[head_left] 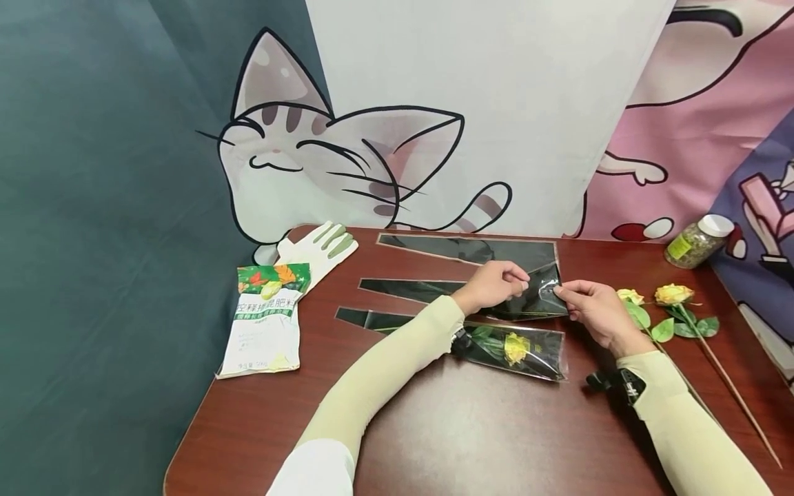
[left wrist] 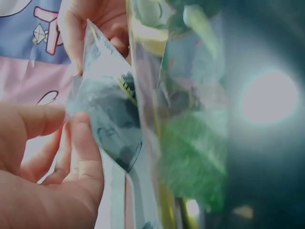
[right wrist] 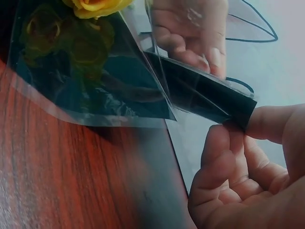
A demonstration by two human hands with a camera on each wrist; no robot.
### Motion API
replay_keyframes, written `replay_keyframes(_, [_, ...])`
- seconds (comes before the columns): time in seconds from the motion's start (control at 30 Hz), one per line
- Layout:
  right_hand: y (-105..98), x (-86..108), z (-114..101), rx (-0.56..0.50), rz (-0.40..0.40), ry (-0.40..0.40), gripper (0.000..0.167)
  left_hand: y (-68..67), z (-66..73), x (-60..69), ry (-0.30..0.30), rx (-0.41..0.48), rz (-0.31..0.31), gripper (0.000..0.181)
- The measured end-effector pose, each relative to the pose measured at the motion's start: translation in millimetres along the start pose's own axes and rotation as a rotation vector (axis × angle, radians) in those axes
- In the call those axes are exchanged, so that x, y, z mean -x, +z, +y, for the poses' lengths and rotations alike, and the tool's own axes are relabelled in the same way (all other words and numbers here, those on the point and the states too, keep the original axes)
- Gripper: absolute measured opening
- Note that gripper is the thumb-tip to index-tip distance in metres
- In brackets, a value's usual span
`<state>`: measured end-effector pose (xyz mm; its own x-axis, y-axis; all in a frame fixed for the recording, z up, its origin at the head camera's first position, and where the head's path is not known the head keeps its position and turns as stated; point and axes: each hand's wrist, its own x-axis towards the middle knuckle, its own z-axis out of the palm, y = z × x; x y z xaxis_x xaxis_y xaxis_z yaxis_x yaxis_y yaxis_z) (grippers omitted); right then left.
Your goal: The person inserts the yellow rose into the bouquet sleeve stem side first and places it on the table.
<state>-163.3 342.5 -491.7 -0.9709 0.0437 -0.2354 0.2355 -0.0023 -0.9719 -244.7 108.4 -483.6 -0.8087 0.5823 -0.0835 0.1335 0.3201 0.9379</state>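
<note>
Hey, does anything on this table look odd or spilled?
Nothing looks spilled. The printed bag at the left edge of the table looks slightly out of place: it overlaps the white glove and seems to jut past the edge.

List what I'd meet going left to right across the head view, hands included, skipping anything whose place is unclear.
White printed bag, white glove, left hand, right end of the black sleeve, right hand, lidded jar.

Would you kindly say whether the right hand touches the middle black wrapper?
Touching: the right wrist view shows the right hand pinching the middle black wrapper by an edge.
</note>
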Motion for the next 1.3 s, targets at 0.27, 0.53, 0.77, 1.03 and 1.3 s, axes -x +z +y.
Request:
replay_keyframes(0.27, [8.4, -6.8, -2.4, 0.035, -0.029, -0.034, 0.009, -1.3, 2.7, -5.5, -0.048, 0.118, 0.061, 0.014])
replay_keyframes(0.53, [14.2, -10.8, -6.2, 0.157, -0.022, -0.032, 0.010, 4.0, -0.9, -10.9, -0.125, 0.233, 0.065, 0.013])
replay_keyframes(0.77, [19.0, -13.5, -6.2, 0.182, -0.035, -0.040, 0.014, 15.8, 2.8, -11.5, -0.198, 0.305, 0.084, 0.010])
replay_keyframes(1.03, [18.9, -16.0, -0.1, 0.129, -0.085, -0.009, 0.005, 25.4, 4.6, -7.9, -0.258, 0.379, 0.139, 0.019])
replay_keyframes(1.3, [15.2, -15.6, 3.1, -0.049, -0.125, 0.001, 0.012, 24.2, 9.0, -9.0, -0.265, 0.379, 0.183, 0.006])
